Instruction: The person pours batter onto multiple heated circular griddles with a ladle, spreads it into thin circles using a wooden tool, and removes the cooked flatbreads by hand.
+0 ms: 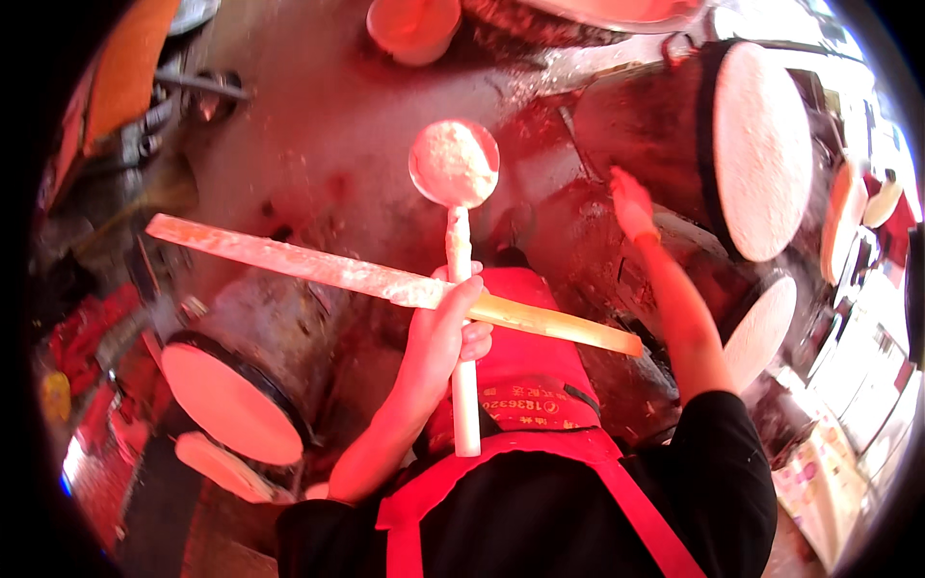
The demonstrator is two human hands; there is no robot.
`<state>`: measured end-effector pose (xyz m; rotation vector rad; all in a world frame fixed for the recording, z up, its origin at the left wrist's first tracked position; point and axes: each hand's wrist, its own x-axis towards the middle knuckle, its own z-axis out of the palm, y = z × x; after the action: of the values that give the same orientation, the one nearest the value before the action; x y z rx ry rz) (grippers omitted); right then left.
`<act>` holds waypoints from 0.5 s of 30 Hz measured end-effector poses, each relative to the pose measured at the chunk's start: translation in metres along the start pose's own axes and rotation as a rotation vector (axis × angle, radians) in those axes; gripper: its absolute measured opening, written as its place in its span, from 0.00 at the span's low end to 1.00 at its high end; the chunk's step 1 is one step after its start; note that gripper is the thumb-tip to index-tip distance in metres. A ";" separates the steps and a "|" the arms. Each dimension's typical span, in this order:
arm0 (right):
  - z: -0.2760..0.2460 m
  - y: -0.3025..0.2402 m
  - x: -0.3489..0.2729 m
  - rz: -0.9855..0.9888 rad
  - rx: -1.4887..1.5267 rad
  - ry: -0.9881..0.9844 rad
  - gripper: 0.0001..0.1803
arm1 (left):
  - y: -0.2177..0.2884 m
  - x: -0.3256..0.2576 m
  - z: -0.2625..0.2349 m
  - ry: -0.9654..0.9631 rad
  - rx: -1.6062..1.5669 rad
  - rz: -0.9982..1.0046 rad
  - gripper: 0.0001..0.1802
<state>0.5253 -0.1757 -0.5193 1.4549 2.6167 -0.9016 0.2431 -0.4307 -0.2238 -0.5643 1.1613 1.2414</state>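
A long-handled ladle [454,164], its round bowl heaped with pale powder or paste, is held upright-looking in view, handle running down toward the red apron [525,385]. The ladle handle is gripped in the left hand [445,337], fingers closed round it, and in the same fist a long flat wooden stick [385,281], dusted white, is held crosswise, just below the ladle bowl. The right hand [631,204] is stretched out to the right of the ladle, toward a dark drum-shaped cylinder [655,135] capped by a white round face [763,149]; whether anything is pinched in it cannot be told, the hand being blurred. A second such cylinder with a white face [231,400] lies below and left of the ladle, a third white face [761,329] below and right. A pale tub [414,27] stands above the ladle, near the top edge. Step judged in hand: a loaded scoop is being carried while the free hand readies the right-hand cylinder. The next move would seem to call for the bowl kept level, then tipped onto a white face, with the stick freed for spreading.
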 end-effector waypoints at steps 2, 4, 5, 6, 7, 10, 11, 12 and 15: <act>0.001 0.013 0.038 0.181 0.000 -0.126 0.20 | -0.001 0.002 -0.001 0.014 -0.035 -0.007 0.17; 0.005 0.016 0.058 0.236 -0.075 -0.202 0.20 | 0.000 0.007 -0.004 0.027 -0.069 -0.002 0.16; 0.006 0.014 0.066 0.262 -0.114 -0.234 0.20 | 0.001 0.010 -0.006 0.029 -0.083 0.002 0.16; 0.004 0.013 0.069 0.217 -0.097 -0.237 0.21 | -0.001 0.012 -0.008 0.027 -0.096 0.008 0.16; 0.003 0.012 0.071 0.230 -0.043 -0.256 0.21 | -0.001 0.013 -0.009 0.025 -0.116 0.009 0.16; -0.002 0.002 0.077 0.289 0.063 -0.293 0.21 | 0.000 0.016 -0.012 0.003 -0.177 -0.014 0.16; -0.006 -0.003 0.077 0.319 0.054 -0.303 0.21 | 0.000 0.015 -0.012 0.016 -0.193 -0.026 0.16; -0.007 -0.009 0.077 0.350 0.050 -0.309 0.21 | 0.000 0.014 -0.009 0.029 -0.204 -0.034 0.16; -0.005 -0.009 0.080 0.371 0.016 -0.320 0.21 | -0.003 0.011 -0.011 0.019 -0.216 -0.029 0.16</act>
<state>0.4739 -0.1148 -0.5331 1.5733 2.0331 -1.0081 0.2405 -0.4361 -0.2386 -0.7527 1.0377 1.3479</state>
